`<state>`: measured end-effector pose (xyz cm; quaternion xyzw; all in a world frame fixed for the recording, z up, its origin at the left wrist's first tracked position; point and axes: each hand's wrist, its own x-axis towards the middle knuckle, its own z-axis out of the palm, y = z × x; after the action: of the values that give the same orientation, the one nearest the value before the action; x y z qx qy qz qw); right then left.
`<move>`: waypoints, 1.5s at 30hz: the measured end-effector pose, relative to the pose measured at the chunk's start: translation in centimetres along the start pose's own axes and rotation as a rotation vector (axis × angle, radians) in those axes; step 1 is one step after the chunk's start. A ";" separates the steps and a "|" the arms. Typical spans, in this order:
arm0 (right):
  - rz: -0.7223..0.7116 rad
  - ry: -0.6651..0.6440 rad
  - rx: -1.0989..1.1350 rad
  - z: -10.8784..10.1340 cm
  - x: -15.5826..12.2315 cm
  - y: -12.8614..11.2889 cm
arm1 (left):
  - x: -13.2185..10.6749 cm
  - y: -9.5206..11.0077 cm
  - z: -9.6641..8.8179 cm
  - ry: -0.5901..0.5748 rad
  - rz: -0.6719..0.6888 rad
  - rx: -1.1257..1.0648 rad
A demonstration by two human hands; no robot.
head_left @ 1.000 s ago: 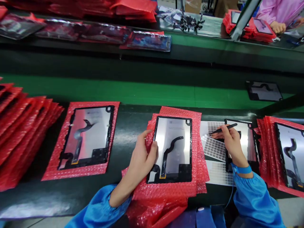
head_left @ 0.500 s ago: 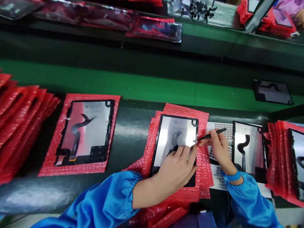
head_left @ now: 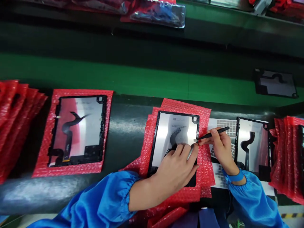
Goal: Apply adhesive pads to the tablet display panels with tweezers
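Observation:
A tablet screen (head_left: 166, 126) lies back side up on stacked red bubble-wrap pouches (head_left: 204, 171), a dark curved flex cable (head_left: 175, 134) on its silver back. My left hand (head_left: 177, 167) rests over its lower right part, fingers bent and pressed down, thumb at the right edge; the palm side is hidden. In my right hand (head_left: 220, 147) is a pair of black tweezers (head_left: 217, 132), pinched between thumb and fingers. Their tip meets the screen's right edge by a small pale tab (head_left: 195, 140), close to my left index fingertip.
Another screen (head_left: 83, 126) lies on a red pouch at left, beside piled red pouches (head_left: 14, 126). To the right are sticker sheets (head_left: 225, 124), a screen (head_left: 257, 142) on them, and more pouches (head_left: 282, 152). A further screen (head_left: 276, 84) lies on the green surface behind.
The view has shifted slightly, so the left screen appears further left and the right one further right. Both hands keep nearly the same place at the middle screen, tweezers tip still at its edge.

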<state>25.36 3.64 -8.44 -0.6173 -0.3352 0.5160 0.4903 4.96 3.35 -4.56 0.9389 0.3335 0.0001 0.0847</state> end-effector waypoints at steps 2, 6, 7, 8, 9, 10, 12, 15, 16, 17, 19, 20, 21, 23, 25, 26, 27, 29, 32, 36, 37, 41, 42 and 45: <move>-0.002 0.001 0.000 0.0 0.0 0.0 | -0.1 0.0 0.1 0.003 -0.007 0.006; -0.012 0.002 -0.012 0.1 -0.1 -0.2 | -0.2 0.0 0.3 0.031 -0.011 -0.023; -0.016 -0.001 -0.012 0.1 -0.1 -0.3 | -0.1 0.0 0.3 0.035 -0.017 -0.035; -0.019 -0.004 -0.013 0.1 -0.2 -0.3 | -0.1 -0.1 0.3 0.037 -0.023 -0.051; -0.021 -0.005 -0.015 0.2 -0.2 -0.4 | -0.1 -0.1 0.3 0.039 -0.029 -0.072; -0.023 -0.003 -0.021 0.2 -0.2 -0.4 | -0.1 -0.2 0.3 0.039 -0.036 -0.094; -0.025 0.002 -0.038 0.4 -0.2 -0.4 | -0.1 -0.3 0.4 0.031 -0.045 -0.133; -0.024 0.024 -0.039 0.4 0.1 -0.3 | 0.0 -0.5 0.5 0.004 -0.045 -0.166; -0.022 0.039 -0.033 0.3 0.2 -0.4 | 0.1 -0.7 0.6 -0.002 -0.040 -0.173; -0.021 0.057 -0.025 0.1 0.2 -0.5 | 0.1 -0.8 0.6 -0.003 -0.037 -0.178; -0.048 0.110 -0.013 -0.6 -0.3 -1.0 | 0.3 -1.1 0.4 -0.003 -0.032 -0.184; -0.074 0.139 -0.009 -1.2 -0.8 -1.4 | 0.3 -1.3 0.3 -0.002 -0.027 -0.183; -0.105 0.172 -0.008 -1.8 -1.5 -1.6 | 0.3 -1.4 0.1 0.001 -0.017 -0.180; -0.151 0.234 -0.023 -3.3 -3.4 -1.9 | 0.2 -1.2 -0.4 0.018 0.015 -0.155; -0.150 0.262 -0.068 -4.8 -5.8 -1.6 | -0.2 -0.4 -0.8 0.058 0.097 -0.120; -0.134 0.262 -0.097 -5.5 -7.0 -1.1 | -0.5 0.3 -0.9 0.076 0.157 -0.107; -0.114 0.254 -0.130 -6.1 -8.2 -0.5 | -0.8 1.1 -0.8 0.089 0.232 -0.100; -0.075 0.225 -0.195 -7.0 -10.2 0.8 | -1.4 2.7 -0.3 0.077 0.388 -0.097; -0.042 0.199 -0.280 -7.8 -12.0 2.6 | -2.0 4.5 1.2 0.001 0.479 -0.054; -0.035 0.188 -0.328 -8.0 -12.5 3.8 | -2.2 4.9 2.9 -0.020 0.480 0.044; -0.039 0.187 -0.332 -8.0 -12.5 3.9 | -2.2 4.8 3.1 -0.017 0.481 0.056; -0.058 0.166 -0.342 -8.1 -12.3 3.9 | -2.0 4.4 3.2 -0.008 0.491 0.051; -0.061 0.157 -0.346 -8.1 -12.2 3.8 | -2.0 4.3 3.2 -0.006 0.497 0.047; -0.070 0.140 -0.355 -8.2 -12.2 3.7 | -2.0 4.3 3.3 0.001 0.504 0.036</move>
<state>29.96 -10.83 -8.29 -0.7164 -0.4070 0.3873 0.4136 6.30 -1.66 -7.00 0.9938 0.0889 0.0159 0.0650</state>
